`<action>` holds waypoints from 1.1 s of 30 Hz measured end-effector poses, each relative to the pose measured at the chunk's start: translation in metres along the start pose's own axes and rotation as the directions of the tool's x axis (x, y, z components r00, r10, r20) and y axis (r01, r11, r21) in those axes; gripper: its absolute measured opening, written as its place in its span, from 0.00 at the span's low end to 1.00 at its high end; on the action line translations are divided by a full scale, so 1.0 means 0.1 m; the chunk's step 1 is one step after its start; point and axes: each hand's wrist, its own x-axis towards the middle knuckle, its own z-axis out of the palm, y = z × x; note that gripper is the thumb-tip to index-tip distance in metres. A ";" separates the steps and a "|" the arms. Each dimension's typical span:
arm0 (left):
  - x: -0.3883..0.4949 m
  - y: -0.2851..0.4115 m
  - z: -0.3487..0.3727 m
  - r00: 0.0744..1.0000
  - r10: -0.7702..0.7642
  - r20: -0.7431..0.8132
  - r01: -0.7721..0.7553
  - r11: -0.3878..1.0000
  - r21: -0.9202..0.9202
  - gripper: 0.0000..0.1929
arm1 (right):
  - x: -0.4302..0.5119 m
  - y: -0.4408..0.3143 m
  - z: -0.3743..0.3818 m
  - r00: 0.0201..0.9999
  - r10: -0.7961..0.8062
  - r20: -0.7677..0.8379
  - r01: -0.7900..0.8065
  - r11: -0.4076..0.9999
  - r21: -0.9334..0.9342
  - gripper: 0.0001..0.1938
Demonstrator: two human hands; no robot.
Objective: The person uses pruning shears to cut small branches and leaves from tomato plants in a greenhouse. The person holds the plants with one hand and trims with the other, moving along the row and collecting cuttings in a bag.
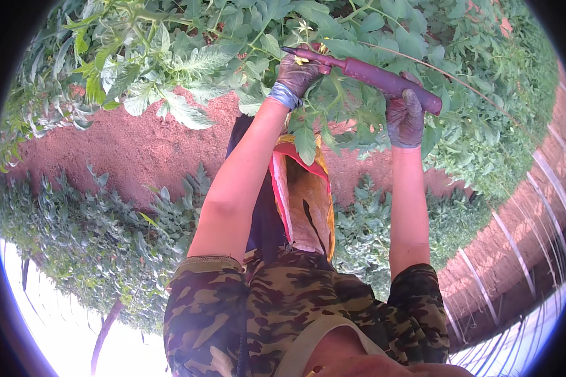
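Observation:
My right hand [405, 115], in a thin stained glove, is wrapped around the thick end of a dark red cylindrical hand tool [379, 79]. The tool slants up to the left and narrows to a black pointed tip [290, 50]. Behind its thin end is my left hand [298, 73], gloved with a blue cuff, among the tomato leaves. Yellow tomato flowers [301, 61] lie against its fingers. The tool covers part of these fingers, so their grip is unclear. A paler open flower [304, 27] stands just above.
Dense tomato plants [203, 61] fill the far side. A thin brown cord [445, 73] runs through the foliage at right. An open yellow and red bag [331, 221] hangs at my waist, above reddish soil [137, 141]. Another plant row [99, 221] stands on the near side.

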 end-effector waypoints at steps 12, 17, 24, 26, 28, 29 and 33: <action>-0.04 0.25 -0.16 0.999 -0.028 -0.044 0.033 0.993 0.111 0.09 | 0.34 -0.24 -0.26 0.997 -0.069 -0.025 0.065 0.988 -0.141 0.26; -0.05 0.25 -0.13 0.983 -0.175 -0.060 0.159 0.965 -0.209 0.10 | 0.38 -0.29 -0.25 0.995 -0.098 -0.004 0.095 0.971 -0.219 0.21; -0.04 0.27 -0.05 0.995 -0.063 -0.077 0.057 0.996 -0.070 0.11 | 0.30 -0.41 -0.20 0.992 -0.123 -0.028 0.118 0.983 -0.139 0.23; -0.01 0.28 -0.02 0.987 0.129 -0.094 -0.106 0.969 0.222 0.11 | 0.28 -0.41 -0.18 0.991 -0.131 -0.025 0.127 0.983 -0.137 0.23; 0.01 0.29 0.01 0.986 0.130 -0.100 -0.106 0.972 0.210 0.10 | 0.28 -0.40 -0.16 0.990 -0.134 -0.039 0.127 0.981 -0.144 0.23; 0.01 0.29 0.03 0.983 0.159 -0.090 -0.138 0.970 0.201 0.10 | 0.28 -0.40 -0.16 0.990 -0.139 -0.039 0.132 0.981 -0.140 0.23; 0.00 0.31 0.05 0.997 0.056 -0.055 -0.058 0.997 -0.041 0.16 | 0.29 -0.39 -0.17 0.986 -0.157 -0.055 0.144 0.972 -0.186 0.23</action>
